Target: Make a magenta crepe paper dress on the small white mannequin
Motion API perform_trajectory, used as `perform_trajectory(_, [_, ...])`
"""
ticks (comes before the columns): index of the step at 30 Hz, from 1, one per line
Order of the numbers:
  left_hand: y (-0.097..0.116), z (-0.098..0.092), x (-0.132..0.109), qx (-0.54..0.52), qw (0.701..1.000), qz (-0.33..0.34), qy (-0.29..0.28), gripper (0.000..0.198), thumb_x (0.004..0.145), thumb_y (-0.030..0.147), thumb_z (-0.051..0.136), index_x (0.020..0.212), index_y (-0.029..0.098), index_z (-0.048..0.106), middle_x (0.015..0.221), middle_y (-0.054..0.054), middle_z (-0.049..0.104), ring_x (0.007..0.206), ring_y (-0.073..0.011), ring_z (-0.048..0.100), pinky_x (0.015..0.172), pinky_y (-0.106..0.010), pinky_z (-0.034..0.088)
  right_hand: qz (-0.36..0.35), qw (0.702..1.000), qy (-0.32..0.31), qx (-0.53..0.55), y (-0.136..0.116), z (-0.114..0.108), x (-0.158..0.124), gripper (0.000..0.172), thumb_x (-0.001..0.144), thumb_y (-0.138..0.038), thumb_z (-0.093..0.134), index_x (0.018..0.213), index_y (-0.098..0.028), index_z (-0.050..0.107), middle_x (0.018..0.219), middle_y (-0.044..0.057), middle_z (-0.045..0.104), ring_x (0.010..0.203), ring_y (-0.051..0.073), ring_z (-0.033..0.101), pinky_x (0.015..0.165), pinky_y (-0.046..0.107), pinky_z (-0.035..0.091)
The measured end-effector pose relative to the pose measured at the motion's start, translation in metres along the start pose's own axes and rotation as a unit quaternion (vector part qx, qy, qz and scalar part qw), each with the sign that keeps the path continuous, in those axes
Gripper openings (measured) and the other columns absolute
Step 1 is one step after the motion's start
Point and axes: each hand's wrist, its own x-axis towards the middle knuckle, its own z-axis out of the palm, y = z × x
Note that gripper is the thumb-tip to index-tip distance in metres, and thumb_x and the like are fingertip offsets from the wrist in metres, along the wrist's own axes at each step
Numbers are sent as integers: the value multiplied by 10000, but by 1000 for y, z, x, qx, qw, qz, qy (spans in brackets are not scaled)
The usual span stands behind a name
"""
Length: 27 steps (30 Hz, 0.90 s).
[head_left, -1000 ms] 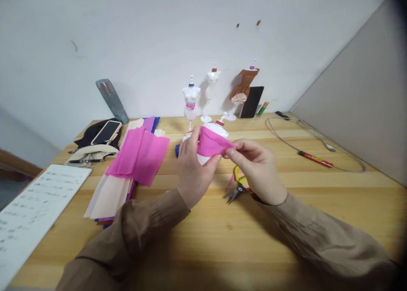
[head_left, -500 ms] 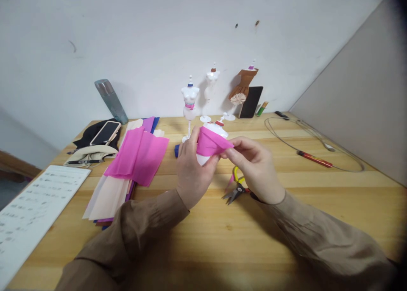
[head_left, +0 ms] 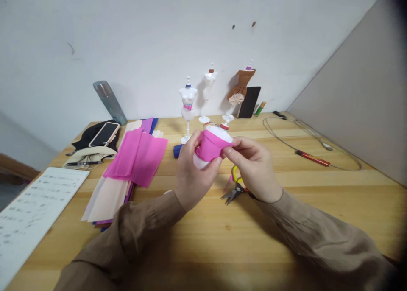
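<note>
My left hand (head_left: pixel 190 172) grips a small white mannequin torso (head_left: pixel 219 132) with a strip of pink crepe paper (head_left: pixel 209 146) wrapped round it, above the middle of the wooden table (head_left: pixel 286 223). My right hand (head_left: pixel 252 168) pinches the right end of that pink strip against the torso. Both hands are closed. Small scissors with yellow handles (head_left: pixel 235 188) lie on the table just under my right hand.
A stack of pink, cream, purple and blue paper sheets (head_left: pixel 133 159) lies to the left. Behind stand three mini mannequins (head_left: pixel 188 108), one in a brown dress (head_left: pixel 241 85). A phone on a dark pouch (head_left: pixel 103 135), a bottle (head_left: pixel 110 101), a printed sheet (head_left: pixel 28 206) and a wire loop (head_left: pixel 311 146) surround them.
The pink strip has been drawn tighter round the white torso; its loose pointed end is now folded in. Both hands stay in about the same place.
</note>
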Motion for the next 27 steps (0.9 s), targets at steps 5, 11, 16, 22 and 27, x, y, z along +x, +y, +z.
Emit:
perform_trajectory(5, [-2,1,1,-82,996,-37,-8,604,789,249,726,1340,207,481,1301,-134,615,1174,-258,619,1006,-415,507,-8,1000,-3,-11,-2,1,-1,124,741,-252,755,703,-207,646,658,-20,635,622,128,581,617,266,503])
perform_trajectory(11, [3,2,0,-137,986,-93,-17,631,803,264,714,1365,205,434,1323,-147,597,1166,-251,620,998,-404,501,-4,1000,-1,-11,-1,0,-2,124,747,-270,746,715,-208,644,677,-16,642,628,131,586,621,274,505])
perform_trajectory(16, [4,-3,5,-254,953,-161,-42,687,765,265,739,1372,205,422,1127,-94,681,1020,-216,655,901,-351,516,-42,998,13,-48,-1,-2,-1,151,771,-263,725,683,-206,615,645,-17,605,592,128,557,577,273,474])
perform_trajectory(22, [-12,-17,23,-441,845,-271,-132,565,682,377,725,1177,161,558,706,-1,631,603,-144,577,566,-267,438,-63,993,20,-95,-2,-19,12,217,828,-395,696,977,-237,697,1030,56,711,993,225,648,874,382,529])
perform_trajectory(27, [-23,-21,27,-491,772,-351,-200,391,674,531,636,768,156,571,573,-37,584,507,-159,534,480,-278,375,194,960,-186,73,-12,-24,18,428,825,-518,666,1115,-204,694,970,94,751,857,256,710,694,372,584])
